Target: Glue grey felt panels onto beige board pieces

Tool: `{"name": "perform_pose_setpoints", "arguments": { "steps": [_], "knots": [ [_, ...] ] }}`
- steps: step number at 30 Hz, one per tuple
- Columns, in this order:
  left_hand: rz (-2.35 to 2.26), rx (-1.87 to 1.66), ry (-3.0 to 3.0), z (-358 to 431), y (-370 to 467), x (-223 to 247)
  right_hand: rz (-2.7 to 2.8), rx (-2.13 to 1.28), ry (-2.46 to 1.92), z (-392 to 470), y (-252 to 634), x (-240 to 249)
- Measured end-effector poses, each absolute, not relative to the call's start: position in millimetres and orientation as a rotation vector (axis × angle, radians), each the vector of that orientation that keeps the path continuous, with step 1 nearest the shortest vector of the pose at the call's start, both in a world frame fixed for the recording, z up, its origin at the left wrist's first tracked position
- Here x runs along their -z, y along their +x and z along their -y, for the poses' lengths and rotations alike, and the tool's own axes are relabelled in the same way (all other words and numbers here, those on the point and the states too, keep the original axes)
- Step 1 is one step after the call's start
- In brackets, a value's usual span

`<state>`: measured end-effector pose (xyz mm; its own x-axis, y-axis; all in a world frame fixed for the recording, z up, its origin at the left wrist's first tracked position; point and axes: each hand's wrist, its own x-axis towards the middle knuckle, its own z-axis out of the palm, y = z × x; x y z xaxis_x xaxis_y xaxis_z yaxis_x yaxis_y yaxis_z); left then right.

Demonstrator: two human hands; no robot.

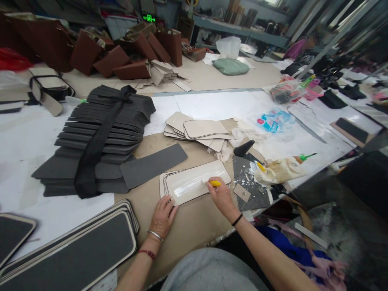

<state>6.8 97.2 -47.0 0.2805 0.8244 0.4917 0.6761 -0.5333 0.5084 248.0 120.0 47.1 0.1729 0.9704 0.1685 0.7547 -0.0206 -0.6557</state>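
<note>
- Right hand (222, 198): fingers curled in a pinch on 1 yellow-handled tool (215, 183), its tip at the face of the top panel.
- Left hand (162, 214): fingers extended, gripping nothing, fingertips at the near left corner of that panel.
- Top panel (197, 178): pale, round-cornered, uppermost of a small stack; lies just ahead of my 2 hands, with a glossy streak (184, 188) left of my right hand.
- Step in hand, by my judgement: spreading a wet coat, probably adhesive, over the top panel.
- Next move, by my judgement: calls for even strokes out to the bare edges, my left hand steadying the corner, fingertips clear of the wet.
- Right of my right hand: 1 dark spattered sheet (247, 178); past it, 1 smeared bottle (287, 169).
- Ahead of my left hand: 1 dark strip (154, 165).
- Hidden: most of the lower panels, count uncertain; part of the tool's grip, behind my right fingers.
- Cut off: dark-faced panels (75, 254) left of my left hand, at the view's edge.
- Hard to make out: the tool's tip, too small to tell brush from spreader.
</note>
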Motion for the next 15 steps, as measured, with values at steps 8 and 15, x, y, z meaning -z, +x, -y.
{"name": "perform_pose_setpoints", "arguments": {
  "steps": [8, 15],
  "knots": [
    [-1.357, -1.082, 2.390, -98.1, 1.9, 51.2, 1.288, -0.891, -1.634, -119.2, 164.8, -28.7],
    [-1.329, -1.154, 2.383, -101.2, 3.6, 53.4, 1.086, -0.343, -1.975, -129.2, 272.7, -32.5]
  ]
}}
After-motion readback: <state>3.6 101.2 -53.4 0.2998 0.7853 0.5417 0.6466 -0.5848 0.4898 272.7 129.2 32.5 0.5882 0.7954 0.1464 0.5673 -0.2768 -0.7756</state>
